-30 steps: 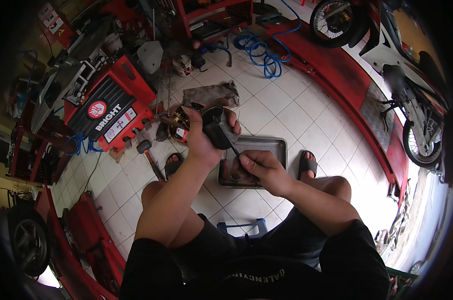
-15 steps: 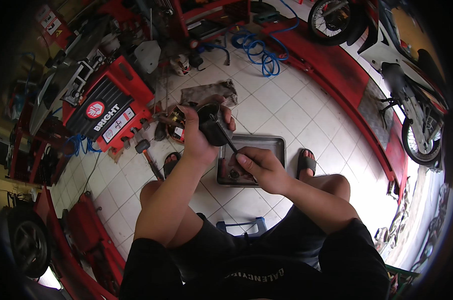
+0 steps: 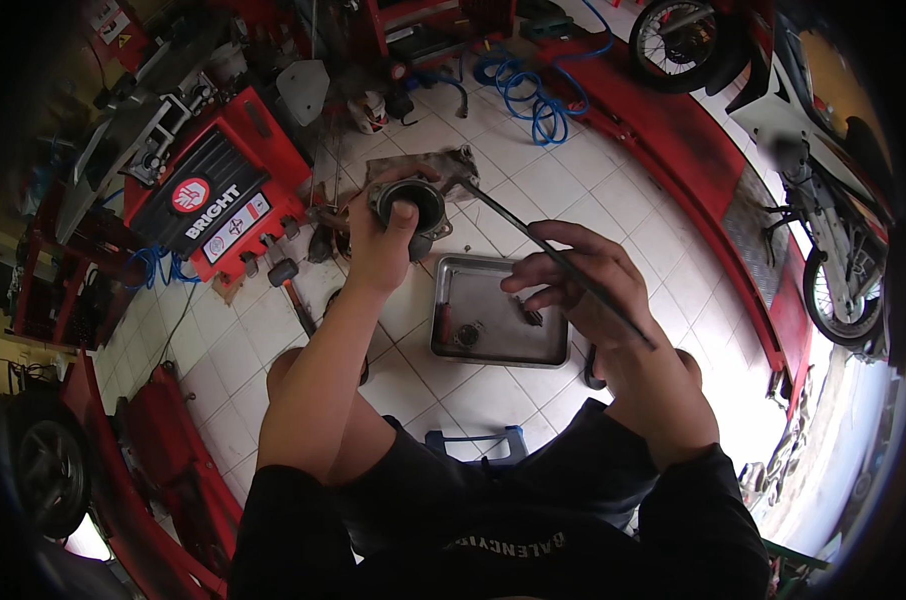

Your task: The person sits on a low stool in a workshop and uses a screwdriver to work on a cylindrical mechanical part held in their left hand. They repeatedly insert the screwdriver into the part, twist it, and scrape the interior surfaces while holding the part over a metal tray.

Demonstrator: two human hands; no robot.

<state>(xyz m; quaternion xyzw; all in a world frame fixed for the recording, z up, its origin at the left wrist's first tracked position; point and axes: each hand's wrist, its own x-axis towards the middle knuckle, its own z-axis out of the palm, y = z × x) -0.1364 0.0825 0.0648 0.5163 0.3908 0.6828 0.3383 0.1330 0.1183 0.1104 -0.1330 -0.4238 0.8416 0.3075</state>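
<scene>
My left hand (image 3: 378,248) grips a dark metal engine cylinder (image 3: 428,205), its round bore turned up toward me. The thumb hooks over the rim into the opening, while the fingers behind are mostly hidden. To the right, my right hand (image 3: 613,275) has its fingers loosely bent around a long thin dark rod (image 3: 505,214). The rod slants from beside the cylinder down across the hand to the wrist. Below both hands a grey metal tray (image 3: 503,351) lies on the floor. In it are a small ring-shaped part (image 3: 468,334), a red-handled item (image 3: 443,322) and a small dark part (image 3: 529,313).
A hammer (image 3: 293,290) stands left of the tray by a red-and-black machine (image 3: 213,190). A stained cloth (image 3: 403,170) lies beyond the cylinder. Blue hose (image 3: 533,110) coils near a red lift platform (image 3: 663,130). A motorcycle (image 3: 813,180) stands at right.
The cylinder has turned so its bore faces up toward me. My right hand has moved right, drawing the rod away from it; more of the rod and tray now shows.
</scene>
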